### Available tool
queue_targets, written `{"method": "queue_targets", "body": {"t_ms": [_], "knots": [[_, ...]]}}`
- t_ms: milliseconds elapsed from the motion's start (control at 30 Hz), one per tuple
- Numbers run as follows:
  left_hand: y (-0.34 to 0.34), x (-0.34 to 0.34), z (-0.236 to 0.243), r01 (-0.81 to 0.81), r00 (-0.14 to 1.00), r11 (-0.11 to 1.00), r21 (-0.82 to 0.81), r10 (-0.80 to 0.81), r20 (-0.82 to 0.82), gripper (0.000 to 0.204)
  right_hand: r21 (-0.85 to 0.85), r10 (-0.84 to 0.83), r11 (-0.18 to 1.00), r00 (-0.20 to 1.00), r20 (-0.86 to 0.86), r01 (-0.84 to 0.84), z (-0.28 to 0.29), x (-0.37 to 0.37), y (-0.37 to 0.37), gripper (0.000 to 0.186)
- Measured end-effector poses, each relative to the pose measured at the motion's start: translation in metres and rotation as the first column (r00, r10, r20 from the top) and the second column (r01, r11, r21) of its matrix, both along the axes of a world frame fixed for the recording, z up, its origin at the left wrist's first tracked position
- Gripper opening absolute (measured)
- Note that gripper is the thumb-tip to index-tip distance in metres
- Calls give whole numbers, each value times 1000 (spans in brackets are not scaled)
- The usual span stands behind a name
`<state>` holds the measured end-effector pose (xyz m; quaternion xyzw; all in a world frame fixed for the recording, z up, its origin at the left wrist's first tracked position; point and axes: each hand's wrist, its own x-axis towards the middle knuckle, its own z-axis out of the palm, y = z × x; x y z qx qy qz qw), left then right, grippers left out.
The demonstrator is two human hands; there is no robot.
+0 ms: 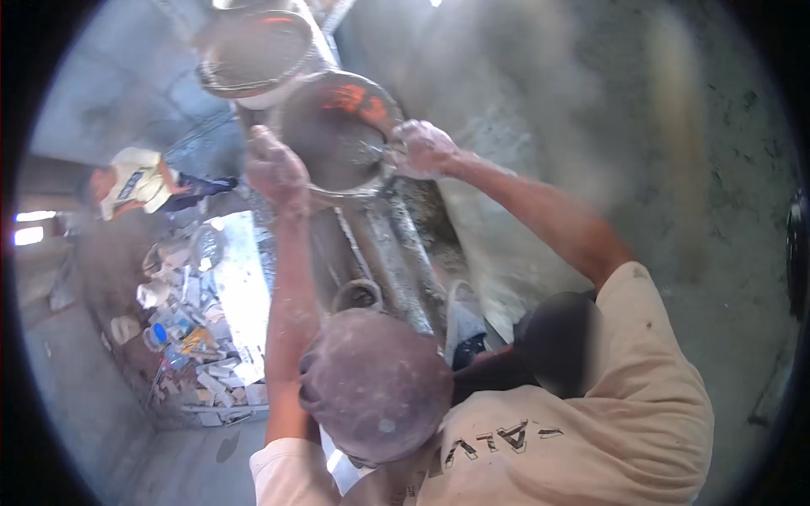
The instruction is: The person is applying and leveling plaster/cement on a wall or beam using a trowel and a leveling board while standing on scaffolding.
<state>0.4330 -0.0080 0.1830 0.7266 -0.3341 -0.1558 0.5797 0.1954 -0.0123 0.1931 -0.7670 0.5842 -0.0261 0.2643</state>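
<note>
My left hand [274,166], dusty and pale, is closed at the left side of a round bucket [336,139]. On the opposite side my right hand [422,149] grips the rim with its fingers curled. The bucket is dark and wet inside, with orange-red patches on its far wall; grey sludge coats its rim. Just beyond it, to the left, stands a second bucket [257,52] holding grey, mortar-like stuff. The undersides of my fingers are hidden.
A dusty round cap [380,384] shows low between my arms. Dusty planks [371,253] run under the bucket, beside a small round container [359,295]. Left lie rubble [198,337] and a pale board [240,291]. Another person [139,184] stands farther left. A grey wall [700,169] is right.
</note>
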Motion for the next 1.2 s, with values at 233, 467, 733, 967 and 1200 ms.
{"method": "queue_targets", "body": {"t_ms": [233, 467, 733, 967, 1200], "knots": [[-24, 56, -41, -56, 990, 985, 160, 75, -116, 56, -125, 123, 985, 992, 13, -120, 102, -53, -21, 44], [-28, 79, -92, 64, 998, 998, 14, -64, -13, 58, -438, 218, 841, 940, -262, -317, 165, -133, 24, 40], [-29, 159, -138, 224, 712, 960, 169, -280, 644, 49, 43, -187, 982, 982, 12, 186, 186, -140, 118, 37], [-44, 118, -150, 297, 699, 945, 138, -313, 643, 41, 437, -872, 490, 426, 243, 754, 65, -245, 184, 28], [-24, 77, -56, 34, 996, 991, 130, -22, -88, 49, -31, -755, 620, 606, 250, 784, 201, -232, 167, 35]]}}
